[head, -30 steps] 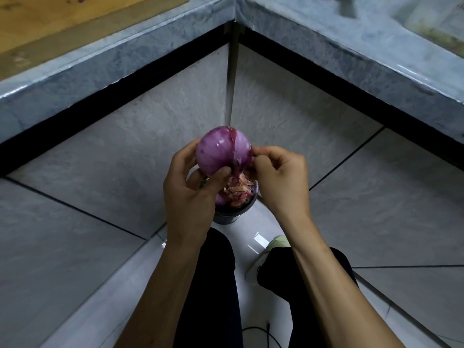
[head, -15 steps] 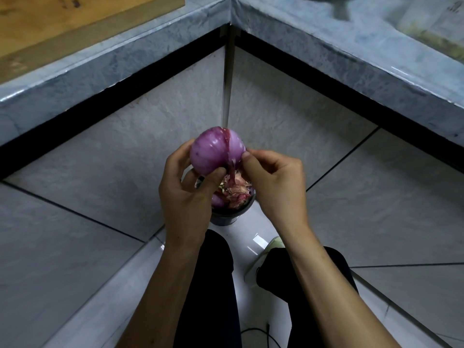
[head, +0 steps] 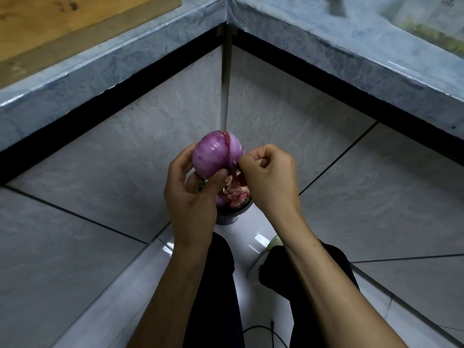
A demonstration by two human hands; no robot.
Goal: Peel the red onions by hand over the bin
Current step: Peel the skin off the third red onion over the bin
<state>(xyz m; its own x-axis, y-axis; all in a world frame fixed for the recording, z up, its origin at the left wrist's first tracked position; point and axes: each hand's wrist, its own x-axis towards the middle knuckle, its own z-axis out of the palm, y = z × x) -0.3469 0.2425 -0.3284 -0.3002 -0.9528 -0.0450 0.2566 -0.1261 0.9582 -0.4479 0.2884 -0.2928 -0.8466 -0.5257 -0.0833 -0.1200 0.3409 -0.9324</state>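
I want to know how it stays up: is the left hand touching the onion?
Touching. In the head view, the left hand wraps the onion, fingers behind it and thumb pressed on its near side, holding it above the bin.

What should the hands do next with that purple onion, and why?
Probably the right hand should pull its pinched strip of skin downward until it drops into the bin. The strip still clings to the onion, which the left hand holds directly above the bin.
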